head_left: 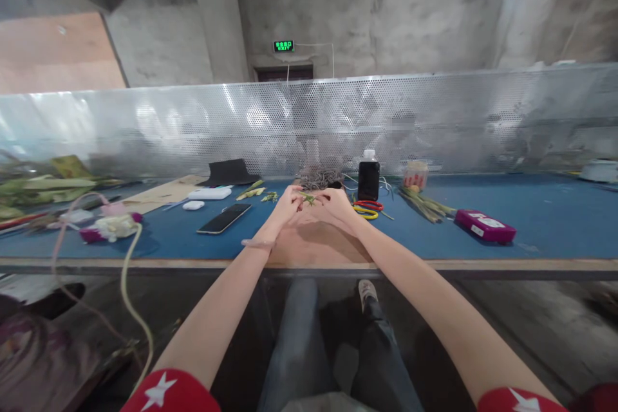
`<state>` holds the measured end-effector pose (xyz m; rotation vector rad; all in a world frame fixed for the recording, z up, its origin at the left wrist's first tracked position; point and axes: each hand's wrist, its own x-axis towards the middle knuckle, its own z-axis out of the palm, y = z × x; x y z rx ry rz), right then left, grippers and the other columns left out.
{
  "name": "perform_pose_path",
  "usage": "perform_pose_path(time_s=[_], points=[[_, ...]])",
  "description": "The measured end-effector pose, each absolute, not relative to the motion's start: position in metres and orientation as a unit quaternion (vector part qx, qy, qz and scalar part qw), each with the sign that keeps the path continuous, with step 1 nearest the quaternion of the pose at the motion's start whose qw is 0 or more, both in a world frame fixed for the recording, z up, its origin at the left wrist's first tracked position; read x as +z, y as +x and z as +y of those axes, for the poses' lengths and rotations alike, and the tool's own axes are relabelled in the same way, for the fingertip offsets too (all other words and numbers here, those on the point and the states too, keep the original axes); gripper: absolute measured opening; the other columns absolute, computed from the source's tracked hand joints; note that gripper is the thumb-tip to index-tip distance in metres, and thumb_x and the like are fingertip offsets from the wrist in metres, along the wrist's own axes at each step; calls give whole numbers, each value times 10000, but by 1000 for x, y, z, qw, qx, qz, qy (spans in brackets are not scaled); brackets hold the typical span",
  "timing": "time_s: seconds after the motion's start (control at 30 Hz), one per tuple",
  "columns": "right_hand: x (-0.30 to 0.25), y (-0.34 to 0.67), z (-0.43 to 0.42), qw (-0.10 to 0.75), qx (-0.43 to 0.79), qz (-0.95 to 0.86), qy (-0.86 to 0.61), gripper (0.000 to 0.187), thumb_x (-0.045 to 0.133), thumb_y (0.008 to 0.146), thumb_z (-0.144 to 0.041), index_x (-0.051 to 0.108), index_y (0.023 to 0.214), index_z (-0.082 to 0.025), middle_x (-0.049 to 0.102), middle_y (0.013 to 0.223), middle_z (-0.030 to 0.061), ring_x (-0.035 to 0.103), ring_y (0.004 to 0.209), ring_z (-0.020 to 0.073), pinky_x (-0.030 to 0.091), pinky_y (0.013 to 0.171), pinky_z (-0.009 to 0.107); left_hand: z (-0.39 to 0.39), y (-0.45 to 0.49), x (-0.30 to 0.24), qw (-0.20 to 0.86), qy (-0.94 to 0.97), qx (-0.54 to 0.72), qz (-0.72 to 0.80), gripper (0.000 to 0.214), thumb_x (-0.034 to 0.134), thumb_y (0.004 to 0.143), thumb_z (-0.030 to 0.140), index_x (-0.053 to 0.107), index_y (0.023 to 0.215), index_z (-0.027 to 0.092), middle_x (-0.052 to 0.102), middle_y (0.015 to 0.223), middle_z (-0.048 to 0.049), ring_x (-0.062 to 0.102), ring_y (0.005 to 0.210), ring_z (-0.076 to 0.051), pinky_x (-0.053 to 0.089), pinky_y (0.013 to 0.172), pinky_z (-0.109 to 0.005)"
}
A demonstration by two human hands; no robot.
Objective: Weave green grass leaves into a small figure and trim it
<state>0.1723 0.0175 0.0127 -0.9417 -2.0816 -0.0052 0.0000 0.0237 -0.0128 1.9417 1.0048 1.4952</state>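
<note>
My left hand [288, 203] and my right hand [334, 204] meet over a tan board [313, 246] on the blue table [531, 232]. Both pinch a small green stem piece [307, 198] between their fingertips. A thin bracelet circles my left wrist. Just behind the hands lies a tangle of grey wire [320, 177]. Cut green bits [252, 192] lie to the left of my hands.
A black phone [224, 218], a white case [209, 194] and a white earbud box [193, 205] lie left. A dark bottle [369, 177], scissors with red and yellow handles [367, 208], green stems [427, 205], a jar [416, 174] and a magenta box [485, 226] lie right. Foliage [43, 185] and tubing [125, 270] sit far left.
</note>
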Motion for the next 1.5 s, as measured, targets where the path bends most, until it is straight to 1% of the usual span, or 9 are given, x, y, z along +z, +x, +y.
perform_pose_path(time_s=[0.13,0.23,0.37,0.47,0.77,0.93,1.23,1.4,1.5], points=[[14,174,17,418,-1,-819,-393,221,442,714,-155,643,645,-95,597,570,30,420,517,89,283,511,195,23,1,-13,248,726,530,362,209,433,757,178,452,964,156,469,536,48,455,475,-78,379,504,-192],[13,175,18,418,4,-817,-397,225,436,716,-166,603,580,-102,553,524,12,388,499,84,262,496,202,24,0,-15,251,729,525,361,186,456,753,206,470,933,158,462,529,49,455,471,-78,370,493,-193],[13,176,18,415,23,-819,-396,194,433,729,-173,589,629,-118,560,573,7,418,529,86,289,522,193,25,0,-16,253,742,497,372,179,434,768,227,488,922,154,491,536,36,477,478,-86,373,488,-196],[13,175,18,416,36,-817,-397,170,433,748,-190,577,681,-128,565,607,8,437,543,87,312,546,193,25,0,-15,248,746,483,386,166,416,780,263,504,860,146,515,551,21,498,495,-92,385,487,-198],[6,168,23,408,106,-822,-383,143,407,778,-177,524,703,-146,565,585,-3,498,533,81,365,545,183,24,-2,-13,206,750,475,412,269,387,787,410,482,740,163,528,518,16,503,469,-105,410,487,-215],[6,168,20,401,145,-821,-380,129,406,771,-169,508,693,-152,557,562,-10,507,520,81,375,507,177,23,-1,-13,202,751,475,411,259,377,791,400,483,746,168,515,493,23,490,455,-109,404,481,-219],[4,167,22,389,224,-815,-366,128,398,797,-216,488,729,-155,565,597,2,502,474,71,370,386,149,22,-1,-12,158,755,480,418,268,358,803,373,463,661,172,493,481,24,480,446,-111,387,487,-224],[5,166,22,389,259,-811,-351,126,420,806,-229,504,801,-135,575,634,16,502,473,59,414,413,154,21,-2,-10,141,756,484,418,256,351,804,361,470,678,173,479,473,29,477,446,-114,385,497,-227],[6,166,21,386,280,-812,-337,124,491,779,-242,520,806,-125,587,645,18,506,483,54,435,450,161,18,-1,-9,141,752,482,428,235,353,801,348,467,690,175,480,467,31,479,440,-117,379,486,-225]])
